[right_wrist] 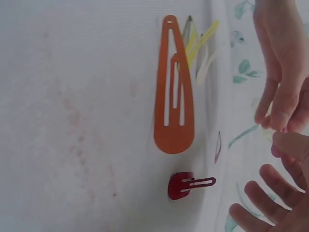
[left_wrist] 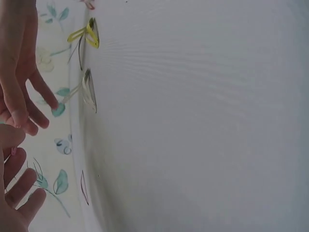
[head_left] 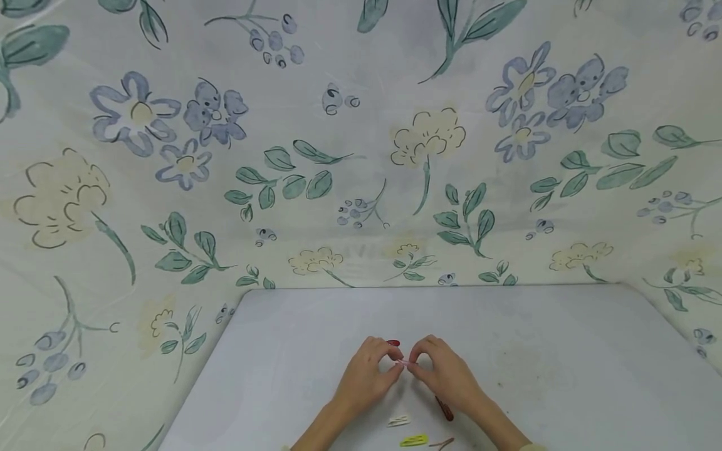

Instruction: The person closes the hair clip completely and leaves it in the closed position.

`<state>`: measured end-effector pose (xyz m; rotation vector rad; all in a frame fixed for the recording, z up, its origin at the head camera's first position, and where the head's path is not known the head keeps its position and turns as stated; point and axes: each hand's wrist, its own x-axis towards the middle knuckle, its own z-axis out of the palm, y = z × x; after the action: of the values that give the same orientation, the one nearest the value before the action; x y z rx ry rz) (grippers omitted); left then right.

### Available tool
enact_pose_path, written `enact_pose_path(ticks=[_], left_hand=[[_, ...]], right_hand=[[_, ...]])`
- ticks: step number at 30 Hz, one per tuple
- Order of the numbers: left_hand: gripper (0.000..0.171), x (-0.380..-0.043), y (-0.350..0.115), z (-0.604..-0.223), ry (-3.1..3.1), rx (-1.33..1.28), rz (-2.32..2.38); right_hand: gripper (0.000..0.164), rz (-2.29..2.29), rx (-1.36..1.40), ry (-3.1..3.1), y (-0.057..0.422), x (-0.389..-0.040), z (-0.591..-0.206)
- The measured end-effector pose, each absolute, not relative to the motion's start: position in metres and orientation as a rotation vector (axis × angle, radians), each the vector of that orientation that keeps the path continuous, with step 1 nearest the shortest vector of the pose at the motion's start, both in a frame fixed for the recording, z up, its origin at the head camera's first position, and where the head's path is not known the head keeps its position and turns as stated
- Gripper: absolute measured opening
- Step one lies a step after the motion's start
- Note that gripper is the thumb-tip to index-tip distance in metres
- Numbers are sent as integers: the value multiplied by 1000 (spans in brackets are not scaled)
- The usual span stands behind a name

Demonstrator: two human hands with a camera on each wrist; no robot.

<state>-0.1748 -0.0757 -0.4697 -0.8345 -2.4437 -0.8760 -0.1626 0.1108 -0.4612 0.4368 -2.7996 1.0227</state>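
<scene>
Above the table both hands meet at a small pink hair clip (head_left: 403,362), mostly covered by the fingertips. My left hand (head_left: 365,377) pinches one end between thumb and finger. From the other side my right hand (head_left: 449,378) pinches it the same way. In the right wrist view only a bit of pink (right_wrist: 276,151) shows between the fingers. A red hair clip (head_left: 393,342) lies beyond the left hand, partly hidden by it. Below the right hand is an orange-brown hair clip (head_left: 444,408), which looks large and flat in the right wrist view.
Closer to the body lie a white hair clip (head_left: 398,421), a yellow hair clip (head_left: 414,440) and a thin brownish clip (head_left: 442,443). They rest on a white tabletop (head_left: 293,332). Flower-printed cloth (head_left: 361,156) surrounds the table's back and sides.
</scene>
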Motion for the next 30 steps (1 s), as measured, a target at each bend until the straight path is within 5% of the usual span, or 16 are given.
enact_pose_path(ticks=[30], left_hand=[[17,-188,-41,-472,-2196,-573,-1348]], right_hand=[[16,1365,161,-2405,111,-173,-465]])
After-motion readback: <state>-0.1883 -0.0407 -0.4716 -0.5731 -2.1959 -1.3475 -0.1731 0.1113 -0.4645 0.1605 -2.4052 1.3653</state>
